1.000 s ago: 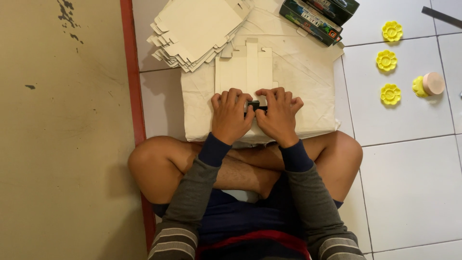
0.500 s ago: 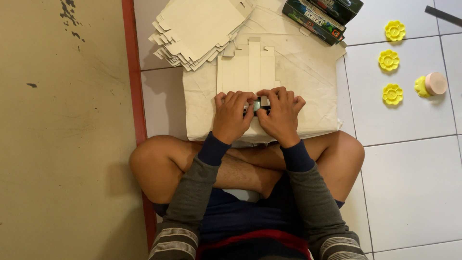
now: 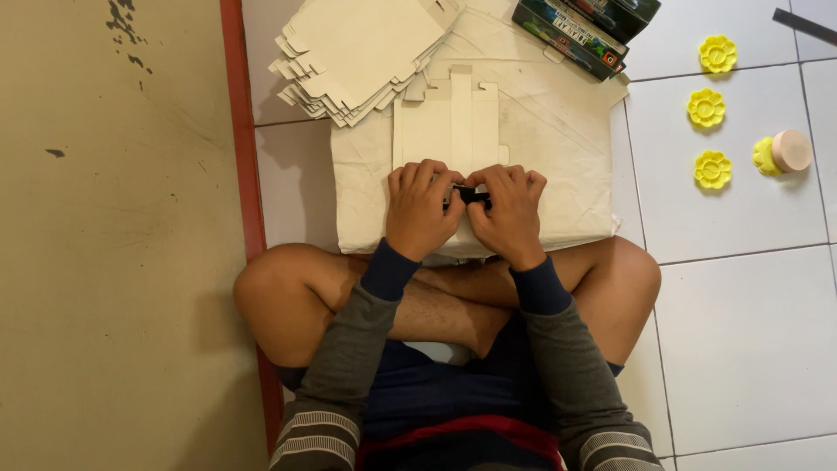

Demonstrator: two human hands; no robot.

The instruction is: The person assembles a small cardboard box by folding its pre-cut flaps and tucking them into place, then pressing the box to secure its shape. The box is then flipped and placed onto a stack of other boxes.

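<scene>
Pinching a small black object (image 3: 468,195) between them, the left hand (image 3: 420,209) and right hand (image 3: 510,212) rest curled, fingers together, on the flat pale cardboard box blank (image 3: 449,126); pressing looks underway.

Looks like a home used for piecework: white tiled floor (image 3: 750,331) w/ red painted edge (image 3: 244,174), person sitting cross-legged on it, stack of flat cardboard box blanks (image 3: 357,52), yellow flower-shaped caps (image 3: 706,108) nearby.
</scene>
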